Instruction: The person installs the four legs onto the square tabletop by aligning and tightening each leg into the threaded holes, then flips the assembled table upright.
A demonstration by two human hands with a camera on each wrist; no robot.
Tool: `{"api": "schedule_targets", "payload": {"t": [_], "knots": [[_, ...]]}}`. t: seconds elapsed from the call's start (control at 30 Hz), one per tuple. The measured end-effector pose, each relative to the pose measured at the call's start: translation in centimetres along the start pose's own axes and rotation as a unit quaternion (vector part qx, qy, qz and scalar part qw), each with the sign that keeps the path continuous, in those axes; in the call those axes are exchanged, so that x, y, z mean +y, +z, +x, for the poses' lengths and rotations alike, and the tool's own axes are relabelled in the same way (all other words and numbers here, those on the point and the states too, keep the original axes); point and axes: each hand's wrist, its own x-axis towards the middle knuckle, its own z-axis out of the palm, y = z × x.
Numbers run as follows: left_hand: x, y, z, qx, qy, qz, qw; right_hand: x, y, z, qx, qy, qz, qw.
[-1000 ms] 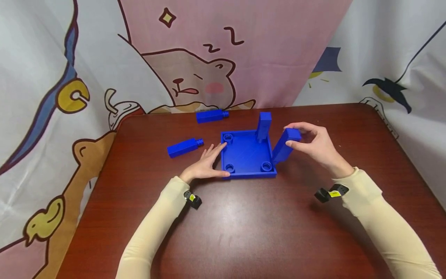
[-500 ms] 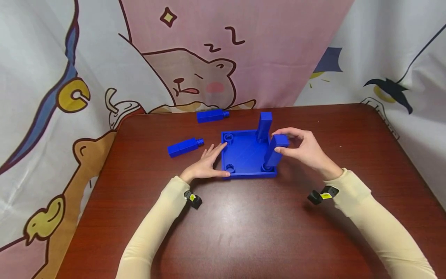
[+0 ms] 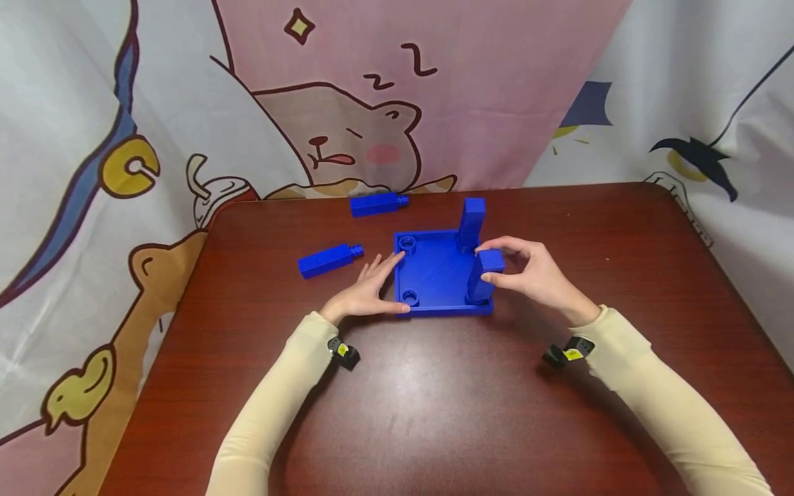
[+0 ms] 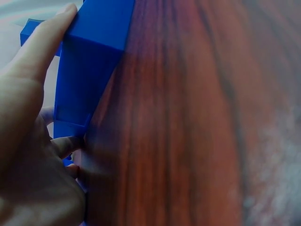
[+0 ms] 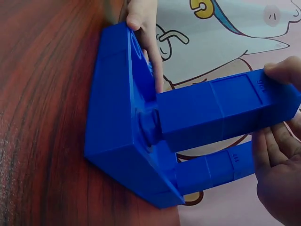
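A blue square tabletop (image 3: 434,272) with a raised rim lies underside up, round sockets at its corners. My left hand (image 3: 364,295) rests against its left side, fingers spread and fairly straight, thumb on the front-left corner. Between thumb and fingers, my right hand (image 3: 538,277) pinches the upper end of a blue table leg (image 5: 202,108). This leg stands nearly upright over the front-right socket (image 5: 148,126), its lower end right at the ring. A second blue leg (image 3: 472,222) stands upright in the back-right corner. Both left-hand sockets, such as the front-left one (image 3: 411,297), hold no leg.
Two more blue legs lie on the brown wooden table (image 3: 397,399): one leg (image 3: 325,261) left of the tabletop, another leg (image 3: 374,204) near the back edge. Behind the table hangs a cartoon-printed curtain (image 3: 484,89).
My right hand has moved left with the leg, from beside the tabletop's right edge to over the front-right socket. The leg has turned from tilted to nearly upright. The left hand stays put.
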Motion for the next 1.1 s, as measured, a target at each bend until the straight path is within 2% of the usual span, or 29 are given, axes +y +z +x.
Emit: {"api": "schedule_targets", "payload": {"t": [0.2, 0.37, 0.47, 0.6, 0.73, 0.9, 1.0, 1.1], "knots": [[0.1, 0.0, 0.1, -0.001, 0.0, -0.002, 1.0, 0.2, 0.1, -0.3, 0.019, -0.003, -0.038, 0.9991], [0.0, -0.1, 0.1, 0.004, 0.003, -0.005, 1.0, 0.4, 0.5, -0.1, 0.019, -0.056, -0.068, 0.9959], [0.0, -0.2, 0.1, 0.003, 0.003, -0.006, 1.0, 0.8, 0.8, 0.2, 0.036, -0.078, -0.1, 0.9912], [0.1, -0.2, 0.0, 0.001, 0.001, -0.005, 1.0, 2.3, 1.1, 0.5, 0.082, -0.049, -0.156, 0.9831], [0.1, -0.2, 0.0, 0.001, 0.003, -0.006, 1.0, 3.5, 1.0, 0.7, 0.103, -0.012, -0.176, 0.9789], [0.1, -0.1, 0.0, 0.002, 0.004, -0.008, 1.0, 3.9, 0.9, 0.5, 0.099, -0.006, -0.174, 0.9797], [0.1, -0.1, 0.0, 0.003, 0.004, -0.006, 1.0, 3.9, 0.7, 0.4, 0.077, -0.019, -0.171, 0.9821], [0.2, 0.0, 0.0, 0.004, 0.003, -0.002, 1.0, 3.5, 0.2, 0.2, 0.043, -0.05, -0.159, 0.9851]]}}
